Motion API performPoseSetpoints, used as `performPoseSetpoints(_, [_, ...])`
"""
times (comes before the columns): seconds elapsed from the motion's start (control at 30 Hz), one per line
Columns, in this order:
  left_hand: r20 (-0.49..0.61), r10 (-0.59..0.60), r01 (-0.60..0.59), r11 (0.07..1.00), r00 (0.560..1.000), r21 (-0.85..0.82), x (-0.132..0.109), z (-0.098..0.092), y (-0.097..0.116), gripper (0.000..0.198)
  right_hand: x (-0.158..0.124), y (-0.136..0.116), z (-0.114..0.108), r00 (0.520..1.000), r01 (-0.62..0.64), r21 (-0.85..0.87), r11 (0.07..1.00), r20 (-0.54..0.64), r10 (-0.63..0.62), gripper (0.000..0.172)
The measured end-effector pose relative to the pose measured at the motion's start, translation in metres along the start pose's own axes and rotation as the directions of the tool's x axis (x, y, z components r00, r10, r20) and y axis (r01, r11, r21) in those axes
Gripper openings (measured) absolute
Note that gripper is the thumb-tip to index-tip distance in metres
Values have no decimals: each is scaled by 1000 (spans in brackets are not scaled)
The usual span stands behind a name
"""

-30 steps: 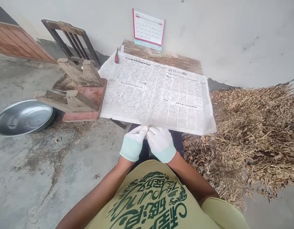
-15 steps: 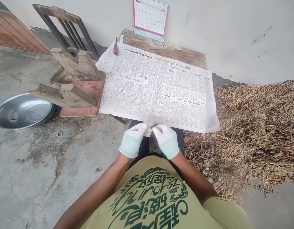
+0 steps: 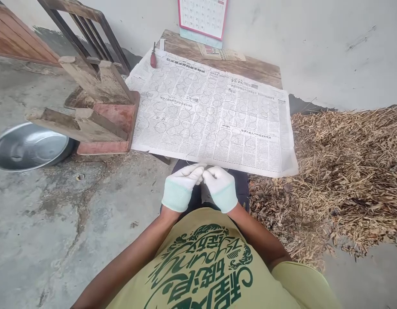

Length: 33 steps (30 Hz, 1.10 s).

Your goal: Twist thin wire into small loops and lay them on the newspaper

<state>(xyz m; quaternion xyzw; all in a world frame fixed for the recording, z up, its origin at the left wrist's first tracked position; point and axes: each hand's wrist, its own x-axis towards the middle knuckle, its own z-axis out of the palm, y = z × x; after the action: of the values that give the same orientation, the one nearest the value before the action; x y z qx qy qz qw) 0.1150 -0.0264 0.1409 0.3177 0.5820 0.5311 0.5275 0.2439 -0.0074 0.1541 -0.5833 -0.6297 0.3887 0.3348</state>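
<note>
My left hand (image 3: 184,180) and my right hand (image 3: 218,182), both in white gloves with pale green cuffs, meet in front of my lap at the table's near edge. Their fingertips are pinched together. A thin dark wire (image 3: 187,159) curves up from the left fingers over the newspaper's edge; most of it is hidden by the gloves. Both hands seem to grip this wire. Beyond them, newspaper sheets (image 3: 198,146) cover the table, and many thin looped wires (image 3: 160,128) lie on the print in rows.
A red-handled screwdriver (image 3: 153,60) lies on the newspaper's far left corner. A desk calendar (image 3: 203,19) stands at the back of the wooden table (image 3: 263,72). To the left are an upturned wooden stool (image 3: 103,148), a chair (image 3: 85,30) and a metal basin (image 3: 34,146). Dry stalks (image 3: 346,171) cover the right side.
My hands stay pinched together, with the fingers shifted slightly. A curve of the wire now shows beyond the left fingers. The view has tilted down a little.
</note>
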Motion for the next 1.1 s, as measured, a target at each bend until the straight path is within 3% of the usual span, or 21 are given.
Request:
performPoseSetpoints(0.1, [-11,13,-12,1000,1000,18,0,-1,2,36,-1,3,-3,998,25,-22,999,65,-23,29])
performPoseSetpoints(0.2, [71,22,-30,994,997,105,0,-7,6,32,6,5,-19,989,67,-103,992,139,-53,32])
performPoseSetpoints(0.27, [134,-17,-5,987,991,163,-1,-10,9,32,16,1,-35,981,154,-234,960,150,-121,30])
performPoseSetpoints(0.33, [159,-88,53,976,983,211,-1,-13,11,33,29,-8,-51,942,317,-383,868,230,-243,26])
performPoseSetpoints(0.4, [163,-165,119,958,973,260,-1,-14,13,34,43,-21,-60,839,528,-488,695,425,-340,30])
performPoseSetpoints(0.47, [163,-228,170,935,960,310,-2,-13,15,31,53,-32,-62,665,733,-467,494,647,-374,32])
performPoseSetpoints(0.53, [166,-269,200,918,949,343,-3,-12,15,26,60,-39,-57,506,853,-405,330,798,-329,25])
performPoseSetpoints(0.57, [169,-281,209,913,945,351,-3,-11,14,24,61,-41,-54,457,882,-384,274,840,-294,21])
performPoseSetpoints(0.63, [174,-299,223,908,938,355,-5,-10,11,21,63,-39,-47,420,903,-373,215,872,-252,21])
performPoseSetpoints(0.7, [166,-308,235,905,937,354,-7,-10,6,23,64,-35,-43,443,894,-398,209,856,-266,25])
performPoseSetpoints(0.77, [134,-310,248,904,941,348,-9,-11,1,28,63,-31,-40,532,844,-467,265,791,-302,28])
performPoseSetpoints(0.87, [69,-294,257,910,953,327,-16,-12,-4,37,61,-24,-35,796,604,-627,491,511,-326,40])
performPoseSetpoints(0.93, [37,-267,244,922,963,302,-21,-12,-5,41,57,-19,-28,925,380,-590,713,263,-275,46])
performPoseSetpoints(0.97, [23,-255,238,927,967,290,-24,-12,-4,42,55,-16,-23,960,276,-495,824,178,-215,46])
performPoseSetpoints(1.03, [0,-240,231,932,971,279,-28,-12,-1,44,53,-8,-16,988,95,-211,973,142,-65,44])
performPoseSetpoints(1.1, [-9,-243,235,928,970,289,-31,-15,3,45,52,-1,-13,980,-37,-2,999,196,36,44])
